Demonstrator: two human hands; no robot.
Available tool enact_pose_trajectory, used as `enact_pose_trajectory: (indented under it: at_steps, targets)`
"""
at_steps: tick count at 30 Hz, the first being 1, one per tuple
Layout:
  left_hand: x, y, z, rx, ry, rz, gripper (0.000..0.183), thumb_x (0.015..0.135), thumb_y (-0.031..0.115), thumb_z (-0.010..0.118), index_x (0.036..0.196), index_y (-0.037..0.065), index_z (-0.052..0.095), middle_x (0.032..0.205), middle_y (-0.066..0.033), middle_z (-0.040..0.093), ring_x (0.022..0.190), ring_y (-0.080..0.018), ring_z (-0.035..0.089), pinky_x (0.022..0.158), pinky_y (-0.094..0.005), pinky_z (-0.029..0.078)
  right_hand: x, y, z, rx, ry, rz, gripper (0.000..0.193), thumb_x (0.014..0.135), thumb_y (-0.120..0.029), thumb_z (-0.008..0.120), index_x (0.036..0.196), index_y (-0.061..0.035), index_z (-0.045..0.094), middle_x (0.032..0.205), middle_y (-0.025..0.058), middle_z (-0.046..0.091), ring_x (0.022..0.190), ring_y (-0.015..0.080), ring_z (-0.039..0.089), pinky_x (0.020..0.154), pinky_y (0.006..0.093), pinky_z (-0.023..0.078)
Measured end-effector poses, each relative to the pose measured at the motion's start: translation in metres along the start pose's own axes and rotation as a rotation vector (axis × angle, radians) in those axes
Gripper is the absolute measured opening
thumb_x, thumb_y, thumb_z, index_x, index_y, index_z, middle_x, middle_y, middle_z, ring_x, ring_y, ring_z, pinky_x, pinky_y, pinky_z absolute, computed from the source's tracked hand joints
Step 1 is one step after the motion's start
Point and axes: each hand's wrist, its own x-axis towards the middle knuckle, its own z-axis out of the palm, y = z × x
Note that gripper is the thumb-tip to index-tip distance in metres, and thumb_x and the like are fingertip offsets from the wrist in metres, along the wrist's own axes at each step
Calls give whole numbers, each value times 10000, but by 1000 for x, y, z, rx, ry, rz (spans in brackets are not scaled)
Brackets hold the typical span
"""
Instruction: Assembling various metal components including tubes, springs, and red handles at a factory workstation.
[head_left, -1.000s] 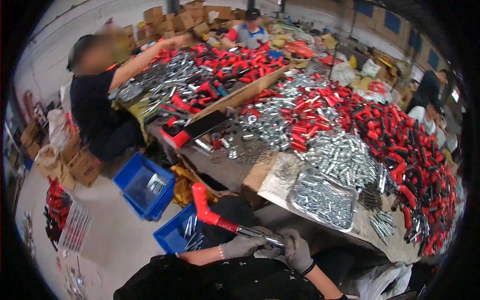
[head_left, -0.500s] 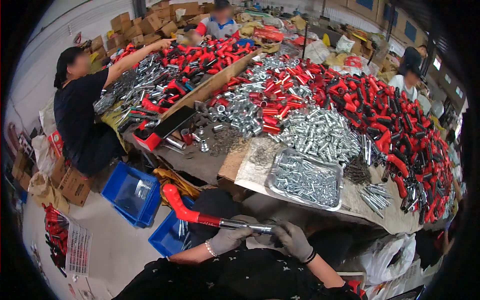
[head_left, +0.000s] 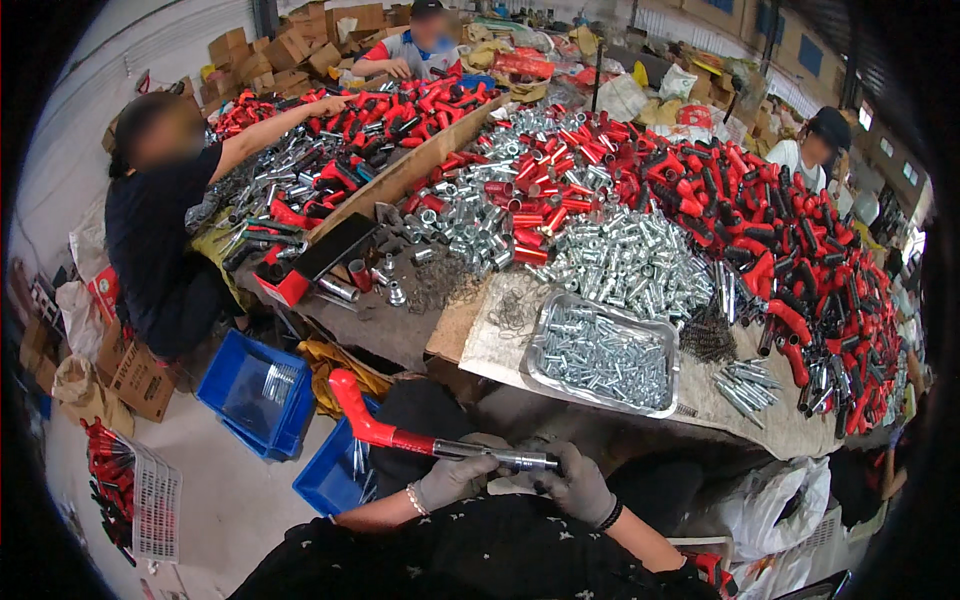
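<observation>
Across my lap lies a long tool with a bent red grip and a shiny metal barrel. My left hand, in a grey glove, is wrapped round the middle of the barrel. My right hand, gloved too, has its fingers closed at the barrel's far end. Whether a small part is pinched there I cannot make out. Just beyond my hands, on the table edge, stands a metal tray full of small bolts or pins.
Silver fittings and red-gripped tools are heaped on the table. Blue bins stand at left, near a white basket. A wooden board divides the piles. One co-worker sits at left; others are farther back.
The view has shifted slightly. My right hand has turned a little at the barrel's end, where a dark tip now shows. The co-worker at the back has drawn an arm in.
</observation>
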Motion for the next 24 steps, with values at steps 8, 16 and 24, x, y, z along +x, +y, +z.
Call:
enact_pose_trajectory:
  at_steps: [8, 16, 24]
  targets:
    - [-1, -7, 0, -7, 119, 5, 383, 919, 216, 689, 1206, -11, 581, 1062, -133, 654, 974, -235, 614, 887, -385, 487, 5, -9, 3, 3, 81, -65, 423, 892, -165, 725, 1263, -30, 573, 1125, 191, 651, 1026, 319, 662, 870, 389, 525]
    - [-2, -9, 4, -50, 147, 0, 355, 914, 194, 688, 1208, 25, 585, 1090, -137, 658, 1001, -244, 605, 922, -404, 473, 3, -10, 2, 18, 70, 60, 549, 855, -88, 744, 1350, -39, 513, 1202, 214, 605, 1117, 349, 617, 906, 403, 504]
    - [-2, -11, -7, -98, 139, -24, 330, 931, 157, 672, 1229, 39, 593, 1109, -132, 661, 1000, -253, 612, 921, -415, 485, 9, -10, 3, 123, 147, 55, 526, 911, -102, 676, 1392, -44, 472, 851, 167, 683, 673, 334, 661, 650, 406, 540]
